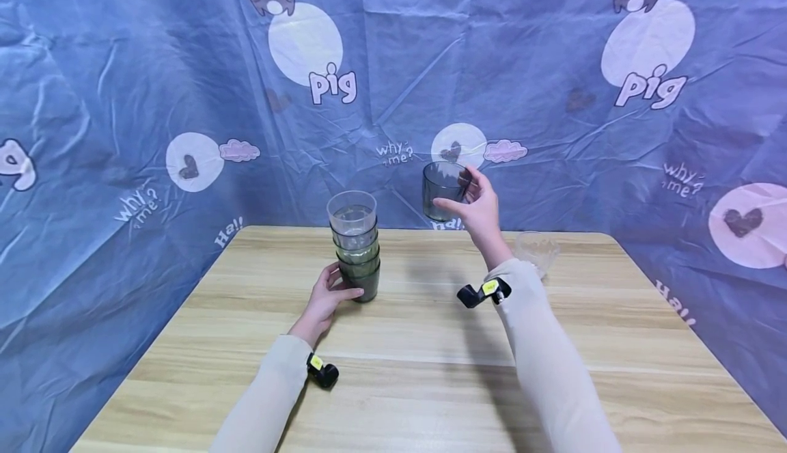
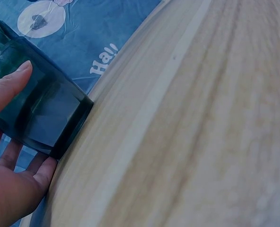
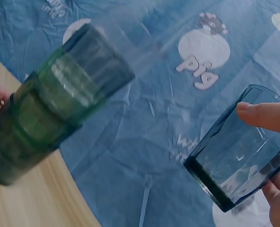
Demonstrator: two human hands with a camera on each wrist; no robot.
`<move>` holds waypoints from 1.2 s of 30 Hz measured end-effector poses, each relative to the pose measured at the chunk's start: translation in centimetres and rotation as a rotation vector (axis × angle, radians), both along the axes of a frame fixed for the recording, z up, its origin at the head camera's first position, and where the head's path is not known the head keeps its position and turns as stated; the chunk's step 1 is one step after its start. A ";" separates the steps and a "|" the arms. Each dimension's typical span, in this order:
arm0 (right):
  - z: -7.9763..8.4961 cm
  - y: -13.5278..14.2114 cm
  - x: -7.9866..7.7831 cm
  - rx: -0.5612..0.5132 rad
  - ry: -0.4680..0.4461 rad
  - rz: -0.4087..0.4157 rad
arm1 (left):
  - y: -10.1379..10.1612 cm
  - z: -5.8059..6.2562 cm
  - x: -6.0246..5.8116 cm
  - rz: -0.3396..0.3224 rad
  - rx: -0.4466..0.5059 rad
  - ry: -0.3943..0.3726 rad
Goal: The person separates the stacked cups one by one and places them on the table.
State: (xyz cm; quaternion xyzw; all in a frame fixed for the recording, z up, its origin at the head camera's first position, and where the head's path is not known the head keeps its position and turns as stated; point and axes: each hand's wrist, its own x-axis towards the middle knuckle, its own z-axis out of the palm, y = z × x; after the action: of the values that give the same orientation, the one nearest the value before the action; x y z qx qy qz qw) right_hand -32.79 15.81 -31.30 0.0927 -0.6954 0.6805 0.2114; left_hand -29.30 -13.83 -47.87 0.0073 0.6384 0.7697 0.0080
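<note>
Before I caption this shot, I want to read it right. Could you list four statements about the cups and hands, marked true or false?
1. The left hand grips the stack of cups near its base. True.
2. The right hand holds nothing. False: it holds a dark cup in the air.
3. The clear vessel is left of the stack. False: it is right of it, partly behind the right sleeve.
4. The stack's top cup is clear. True.

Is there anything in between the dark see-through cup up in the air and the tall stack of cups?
Nothing visible does: just air separates the dark see-through cup in the right hand from the stack of cups the left hand holds. The clear cup is off beyond the right sleeve.
</note>
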 end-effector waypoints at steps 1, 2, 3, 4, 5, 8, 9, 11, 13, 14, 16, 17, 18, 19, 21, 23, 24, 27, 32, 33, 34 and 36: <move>-0.2 0.3 0.0 0.001 -0.007 -0.011 | 0.0 0.0 0.0 0.000 -0.001 0.000; -0.5 0.6 -0.1 0.005 -0.016 -0.025 | 0.0 0.0 0.0 -0.001 0.000 0.000; -0.8 0.9 -0.1 0.011 -0.028 -0.037 | 0.1 0.1 0.0 -0.002 0.001 -0.001; -1.0 1.1 -0.1 0.015 -0.038 -0.048 | 0.1 0.1 0.0 -0.003 0.003 0.000; -1.3 1.4 -0.1 0.020 -0.048 -0.059 | 0.1 0.1 0.0 -0.003 0.005 0.000; -2.2 2.1 -0.2 0.023 -0.073 -0.086 | 0.1 0.1 0.0 0.000 0.006 -0.005; -2.5 2.3 -0.2 0.021 -0.079 -0.092 | 0.2 0.1 0.0 0.003 0.004 -0.006; -3.2 2.7 -0.2 0.016 -0.090 -0.108 | 0.2 0.1 0.0 0.008 -0.002 -0.008; -4.0 3.2 -0.2 0.011 -0.102 -0.126 | 0.2 0.1 0.0 0.012 -0.004 -0.009; -4.3 3.4 -0.2 0.010 -0.108 -0.134 | 0.2 0.1 0.0 0.013 -0.006 -0.007; -5.0 3.8 -0.1 0.006 -0.121 -0.149 | 0.2 0.0 0.0 0.012 -0.006 -0.006; -5.3 4.0 -0.1 0.002 -0.125 -0.153 | 0.2 0.0 0.0 0.012 -0.005 -0.005; -5.6 4.2 -0.1 0.000 -0.132 -0.155 | 0.2 0.0 0.0 0.012 -0.005 -0.004; -5.8 4.4 -0.1 -0.002 -0.141 -0.156 | 0.2 0.0 0.0 0.013 -0.008 -0.002; -6.3 4.7 0.0 -0.007 -0.158 -0.155 | 0.2 -0.1 0.1 0.013 -0.009 -0.001; -6.7 5.0 0.1 -0.009 -0.176 -0.157 | 0.2 -0.1 0.0 0.014 -0.013 0.000; -6.9 5.1 0.2 -0.008 -0.184 -0.160 | 0.2 -0.1 0.1 0.015 -0.015 0.002; -7.6 5.4 0.4 -0.005 -0.203 -0.167 | 0.2 -0.1 0.0 0.014 -0.010 -0.001; -9.1 6.1 0.4 -0.001 -0.247 -0.187 | 0.2 0.0 0.0 0.013 -0.007 -0.001; -9.4 6.2 0.4 -0.004 -0.254 -0.187 | 0.2 0.0 0.0 0.012 -0.005 -0.003; -9.7 6.3 0.4 -0.005 -0.259 -0.189 | 0.2 0.0 0.0 0.011 -0.004 -0.005; -10.2 6.6 0.5 -0.008 -0.266 -0.189 | 0.2 0.1 0.1 0.008 -0.001 -0.008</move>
State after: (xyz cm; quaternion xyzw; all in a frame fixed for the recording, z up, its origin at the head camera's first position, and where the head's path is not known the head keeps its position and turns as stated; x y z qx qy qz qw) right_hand -32.30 22.38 -41.49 -0.0647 -0.7201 0.6668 0.1808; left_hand -29.20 -13.67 -47.81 0.0014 0.6386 0.7695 0.0075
